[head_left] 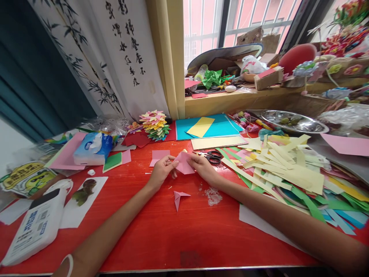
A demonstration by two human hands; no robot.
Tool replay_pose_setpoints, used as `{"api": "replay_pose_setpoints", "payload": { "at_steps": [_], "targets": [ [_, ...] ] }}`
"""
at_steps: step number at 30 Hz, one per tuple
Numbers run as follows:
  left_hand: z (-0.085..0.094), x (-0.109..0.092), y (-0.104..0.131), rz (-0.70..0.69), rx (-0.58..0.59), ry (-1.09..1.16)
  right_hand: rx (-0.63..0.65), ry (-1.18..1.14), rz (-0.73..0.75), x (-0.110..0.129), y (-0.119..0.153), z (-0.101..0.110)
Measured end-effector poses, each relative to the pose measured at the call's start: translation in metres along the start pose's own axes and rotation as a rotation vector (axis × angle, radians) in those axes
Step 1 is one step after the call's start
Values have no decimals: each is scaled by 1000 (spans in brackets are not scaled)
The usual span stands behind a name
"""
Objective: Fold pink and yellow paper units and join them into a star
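Observation:
Between my two hands, above the red table, is a sheet of pink paper. My left hand pinches its left edge with thumb and fingers. At the opposite edge, my right hand grips the paper the same way. A folded pink paper piece with pointed arms lies on the table just below the hands. Behind my left hand rests another pink paper sheet, partly hidden. Black-handled scissors lie just beyond my right hand, their blades partly covered.
Paper strips in cream, green and blue heap on the right. A tissue pack and a white wipes pack sit left. At the back stand a folded-paper ornament, blue sheets and a metal plate.

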State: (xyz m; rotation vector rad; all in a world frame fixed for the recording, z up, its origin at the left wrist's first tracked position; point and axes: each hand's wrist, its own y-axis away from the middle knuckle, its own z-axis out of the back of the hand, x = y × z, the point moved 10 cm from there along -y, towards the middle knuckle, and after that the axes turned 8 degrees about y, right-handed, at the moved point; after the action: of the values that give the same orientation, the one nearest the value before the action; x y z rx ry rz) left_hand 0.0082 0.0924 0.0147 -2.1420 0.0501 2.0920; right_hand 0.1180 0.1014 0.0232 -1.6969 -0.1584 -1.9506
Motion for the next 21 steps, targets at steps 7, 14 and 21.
{"api": "replay_pose_setpoints", "payload": {
  "at_steps": [7,14,21],
  "targets": [
    [-9,1,2,28,72,-41,-53,423,117,19,7,3],
    [-12,-4,5,25,93,-42,-63,529,292,38,13,-2],
    [-12,-5,6,34,79,-28,-30,509,314,44,16,-8]
  ]
}}
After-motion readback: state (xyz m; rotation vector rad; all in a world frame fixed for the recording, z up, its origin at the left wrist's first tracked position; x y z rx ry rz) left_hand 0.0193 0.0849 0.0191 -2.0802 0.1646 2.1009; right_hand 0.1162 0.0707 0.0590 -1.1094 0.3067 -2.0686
